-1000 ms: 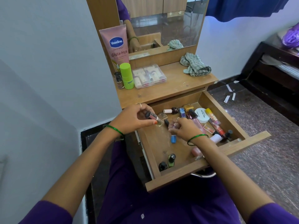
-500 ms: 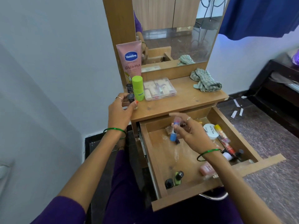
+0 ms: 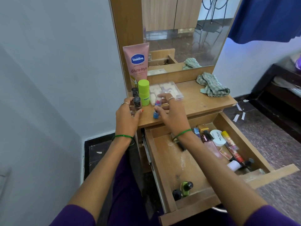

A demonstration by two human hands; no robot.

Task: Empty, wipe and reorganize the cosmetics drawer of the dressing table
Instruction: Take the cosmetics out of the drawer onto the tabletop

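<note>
Emptying is partway: the left hand (image 3: 127,115) holds a dark-capped bottle (image 3: 137,101) and the right hand (image 3: 171,111) holds small blue bottles (image 3: 156,110) at the tabletop's (image 3: 195,103) front-left corner; much clutter remains along the drawer's (image 3: 164,162) right side and front edge. Wiping and reorganizing look not yet begun; the cloth (image 3: 211,86) lies at the tabletop's back-right corner.

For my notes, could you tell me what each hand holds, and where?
Left hand: small dark-capped bottle, by its body. Right hand: blue bottle, around its top.

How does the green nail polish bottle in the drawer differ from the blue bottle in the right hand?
The green nail polish bottle lies tilted against the front wall of the drawer; the blue bottle stands upright on the tabletop. The green one has a black cap and is untouched; the blue one's top is pink and gripped by the right hand. Both are small cosmetic bottles.
</note>
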